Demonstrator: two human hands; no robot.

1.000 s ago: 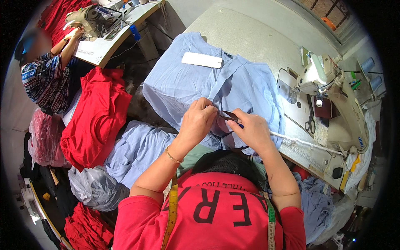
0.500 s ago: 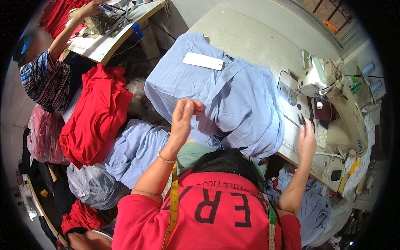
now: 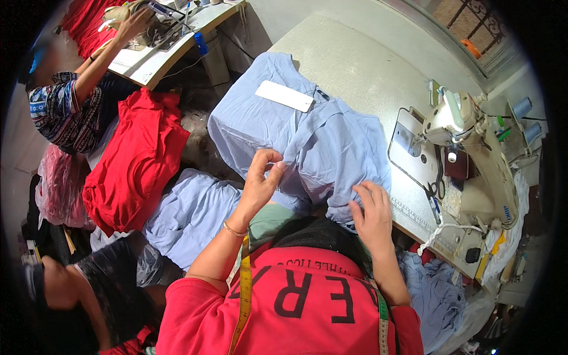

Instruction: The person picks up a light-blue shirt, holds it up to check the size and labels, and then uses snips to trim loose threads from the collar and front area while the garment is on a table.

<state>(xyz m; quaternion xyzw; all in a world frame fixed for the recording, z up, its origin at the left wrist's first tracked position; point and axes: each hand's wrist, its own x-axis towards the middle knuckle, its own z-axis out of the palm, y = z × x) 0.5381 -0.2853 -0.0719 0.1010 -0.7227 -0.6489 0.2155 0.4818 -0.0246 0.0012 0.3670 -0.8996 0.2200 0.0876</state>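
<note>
A light blue garment (image 3: 349, 142) is spread over the near end of the sewing table and hangs off its edge towards my lap. On top of it lies a long white card (image 3: 285, 96). My left hand (image 3: 260, 177) has its thumb and forefinger closed at a fold in the middle of the cloth. To the right, my right hand (image 3: 374, 216) rests on the garment's lower part with fingers spread, holding nothing. Black-handled scissors (image 3: 438, 187) lie on the table beside the sewing machine (image 3: 467, 133).
Red garments (image 3: 139, 160) and more light blue cloth (image 3: 192, 213) are piled at my left. A co-worker (image 3: 68, 112) sits at another machine table, far left. Another person (image 3: 89, 290) leans in at lower left. Thread spools (image 3: 523, 106) stand behind my machine.
My right hand has let go of the scissors and moved left onto the garment. My left hand has shifted slightly down. At lower left, a person has come further into view.
</note>
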